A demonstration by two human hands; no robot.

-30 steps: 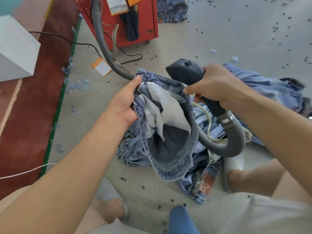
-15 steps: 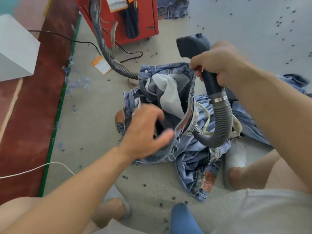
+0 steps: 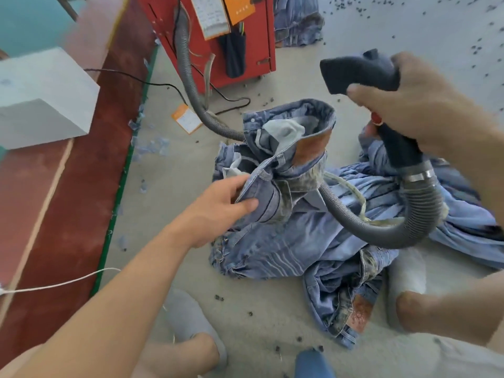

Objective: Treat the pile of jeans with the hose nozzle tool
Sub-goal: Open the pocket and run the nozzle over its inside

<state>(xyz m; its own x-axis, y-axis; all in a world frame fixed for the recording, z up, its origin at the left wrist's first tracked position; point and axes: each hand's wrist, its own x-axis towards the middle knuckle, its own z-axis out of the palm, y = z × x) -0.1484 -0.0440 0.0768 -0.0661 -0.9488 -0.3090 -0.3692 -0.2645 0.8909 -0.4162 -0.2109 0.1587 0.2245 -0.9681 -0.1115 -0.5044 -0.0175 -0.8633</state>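
Observation:
A pile of blue jeans lies on the grey floor in front of me. The top pair stands bunched up with its waistband open and white pocket lining showing. My left hand pinches the denim at that pair's lower left edge. My right hand grips the dark hose nozzle tool by its handle, raised above and right of the jeans, mouth pointing left. Its grey corrugated hose loops down over the pile and runs behind the jeans.
A red machine stands at the back, the hose rising to it. A white block sits on the dark red strip at left. More jeans lie behind the machine. My slippered feet flank the pile. Small dark bits litter the floor.
My right hand has lifted the nozzle out of the jeans' waistband, up and to the right. My left hand let go of the waistband's rim and now pinches the denim lower down.

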